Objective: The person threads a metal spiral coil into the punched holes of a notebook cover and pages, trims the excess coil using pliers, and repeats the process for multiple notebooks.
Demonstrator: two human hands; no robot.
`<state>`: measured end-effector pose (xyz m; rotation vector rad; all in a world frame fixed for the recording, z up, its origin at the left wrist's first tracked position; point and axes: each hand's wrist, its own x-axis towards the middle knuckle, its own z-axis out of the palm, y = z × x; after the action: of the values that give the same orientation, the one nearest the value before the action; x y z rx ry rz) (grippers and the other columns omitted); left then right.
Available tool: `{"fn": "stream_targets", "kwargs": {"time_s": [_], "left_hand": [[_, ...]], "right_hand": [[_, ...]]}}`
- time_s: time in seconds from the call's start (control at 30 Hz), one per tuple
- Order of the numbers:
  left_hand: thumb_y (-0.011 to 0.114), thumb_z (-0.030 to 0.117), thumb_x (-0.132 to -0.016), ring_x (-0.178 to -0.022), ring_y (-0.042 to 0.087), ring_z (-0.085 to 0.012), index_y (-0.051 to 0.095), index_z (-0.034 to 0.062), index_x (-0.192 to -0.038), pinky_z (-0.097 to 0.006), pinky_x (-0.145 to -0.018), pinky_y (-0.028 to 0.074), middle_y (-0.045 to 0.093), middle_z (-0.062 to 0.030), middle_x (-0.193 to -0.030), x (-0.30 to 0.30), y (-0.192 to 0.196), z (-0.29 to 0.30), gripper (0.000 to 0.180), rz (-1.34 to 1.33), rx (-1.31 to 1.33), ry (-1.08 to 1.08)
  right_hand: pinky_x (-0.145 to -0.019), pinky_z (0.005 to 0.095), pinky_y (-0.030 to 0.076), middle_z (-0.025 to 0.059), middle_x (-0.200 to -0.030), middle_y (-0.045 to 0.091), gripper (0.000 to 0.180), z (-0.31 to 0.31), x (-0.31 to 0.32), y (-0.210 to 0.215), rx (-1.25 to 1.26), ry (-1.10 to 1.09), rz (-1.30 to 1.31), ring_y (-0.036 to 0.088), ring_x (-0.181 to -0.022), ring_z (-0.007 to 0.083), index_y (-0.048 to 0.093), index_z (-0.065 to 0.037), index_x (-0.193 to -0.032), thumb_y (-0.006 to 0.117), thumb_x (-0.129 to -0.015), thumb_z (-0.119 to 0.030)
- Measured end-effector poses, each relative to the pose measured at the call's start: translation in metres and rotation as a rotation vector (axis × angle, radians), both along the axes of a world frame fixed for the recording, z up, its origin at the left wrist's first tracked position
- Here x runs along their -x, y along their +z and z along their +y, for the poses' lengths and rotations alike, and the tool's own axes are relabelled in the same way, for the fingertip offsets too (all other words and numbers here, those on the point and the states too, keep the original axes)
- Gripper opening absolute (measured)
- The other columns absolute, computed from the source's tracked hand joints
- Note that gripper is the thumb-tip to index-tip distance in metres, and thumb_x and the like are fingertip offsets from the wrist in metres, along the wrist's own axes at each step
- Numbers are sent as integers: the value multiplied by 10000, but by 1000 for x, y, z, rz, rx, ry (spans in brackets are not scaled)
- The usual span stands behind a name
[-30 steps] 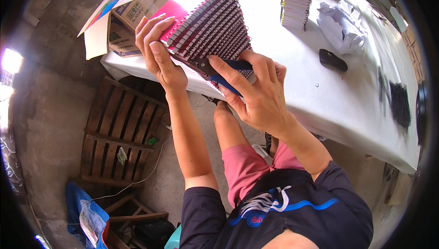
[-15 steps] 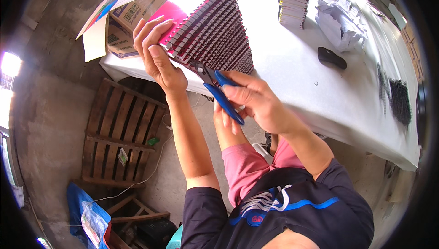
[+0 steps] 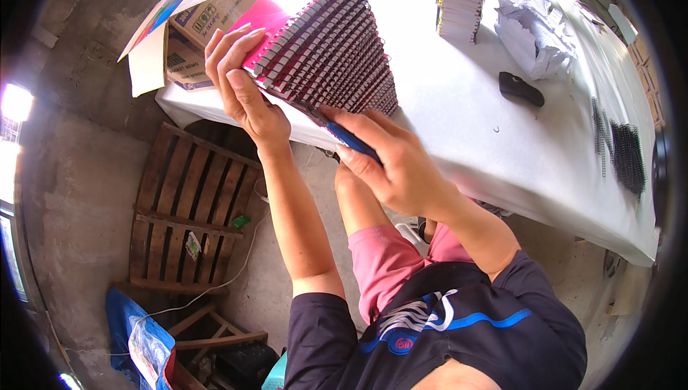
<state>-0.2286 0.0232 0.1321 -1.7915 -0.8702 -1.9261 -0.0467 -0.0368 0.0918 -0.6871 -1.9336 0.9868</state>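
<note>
A tall stack of spiral-bound notebooks point(image 3: 333, 49) with pink covers stands at the table's near edge, its dark wire bindings facing right. My left hand point(image 3: 251, 103) grips the near corner of the stack, fingers over the top cover and thumb against the side. In my right hand point(image 3: 401, 164) is a pair of blue-handled cutting pliers point(image 3: 352, 140), the fingers wrapped around the handles. Their jaws reach the near ends of the bindings, just below my left thumb. The jaw tips are mostly hidden, so I cannot tell whether they bite on a wire.
Beside the stack on the left is an open cardboard box point(image 3: 208, 24). Across the white-covered table point(image 3: 444, 110) lie another notebook stack point(image 3: 460, 3), crumpled paper point(image 3: 534, 35), a black mouse-shaped object point(image 3: 521, 89) and dark wire coils point(image 3: 628, 160). A wooden pallet point(image 3: 190, 211) is at lower left.
My right hand has turned and moved up toward the stack, and the plier handles, spread before, are now squeezed together. My left hand has shifted slightly left.
</note>
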Motion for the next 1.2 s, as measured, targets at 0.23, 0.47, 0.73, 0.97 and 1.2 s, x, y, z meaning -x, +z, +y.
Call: {"fn": "stream_targets", "kwargs": {"time_s": [0.23, 0.47, 0.73, 0.97, 1.2], "left_hand": [[238, 363, -998, -1133, 446, -253, 630, 40, -977, -440, -1050, 270, 607, -84, -1020, -2, 2, 0, 508, 6, 15, 8], [229, 369, -998, -1129, 449, -253, 631, 22, -978, -438, -1049, 275, 599, -90, -1030, 2, -1, 1, 531, 0, -1, 0], [218, 375, -1001, -1109, 467, -253, 625, 25, -986, -444, -1053, 278, 596, -93, -1025, 2, 0, 2, 537, 5, -2, 5], [209, 367, -1001, -1102, 475, -257, 617, 29, -988, -448, -1057, 277, 596, -108, -1027, 1, 0, 3, 529, 27, -16, 37], [206, 366, -999, -1099, 480, -256, 617, 31, -981, -452, -1056, 282, 598, -99, -1022, 4, 0, 3, 531, 47, -20, 46]], "right_hand": [[-831, 414, 397, 144, -1051, 481, 444, -6, -1, -3, -155, -152, 34, 505, -963, 278, 481, -166, -1297, 564, -877, -283], [-919, 437, 326, 136, -1141, 452, 489, -2, 2, -12, -535, -409, -146, 459, -1046, 291, 497, -182, -1304, 602, -835, -271], [-785, 389, 414, 115, -941, 539, 445, 5, -1, -13, -272, -166, -43, 540, -882, 256, 499, -139, -1289, 575, -867, -261], [-665, 302, 475, 83, -881, 586, 399, -2, -7, 0, 643, 297, 291, 593, -760, 177, 483, -32, -1229, 537, -917, -274], [-932, 434, 315, 161, -1167, 459, 457, -2, -4, -18, -430, -347, -123, 444, -1081, 311, 485, -151, -1294, 578, -859, -255]]}}
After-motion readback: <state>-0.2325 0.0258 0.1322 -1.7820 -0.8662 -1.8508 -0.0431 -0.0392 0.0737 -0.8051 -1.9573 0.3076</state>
